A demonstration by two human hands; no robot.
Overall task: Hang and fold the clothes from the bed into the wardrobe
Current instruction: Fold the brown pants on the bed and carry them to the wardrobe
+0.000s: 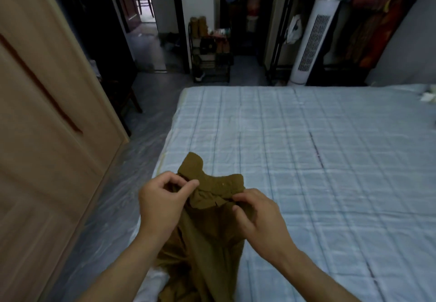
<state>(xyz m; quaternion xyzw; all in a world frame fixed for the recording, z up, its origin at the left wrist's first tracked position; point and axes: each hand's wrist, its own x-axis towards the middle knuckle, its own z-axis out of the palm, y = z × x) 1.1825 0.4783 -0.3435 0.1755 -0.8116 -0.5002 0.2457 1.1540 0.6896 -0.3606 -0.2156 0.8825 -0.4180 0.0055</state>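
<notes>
An olive-brown garment [207,238] hangs in front of me over the near left corner of the bed [318,160], its top edge bunched and folded over. My left hand [162,202] pinches the top edge on the left between thumb and fingers. At the right side of that edge, my right hand [257,214] pinches the fabric with curled fingers. The wardrobe [47,124] stands close on my left with its light wooden door facing me.
The bed carries a pale blue checked sheet. A white tower fan [311,39] and a rack of hanging clothes [377,18] stand beyond the bed's far edge. A shoe rack [210,56] sits by the open doorway. Grey floor runs between wardrobe and bed.
</notes>
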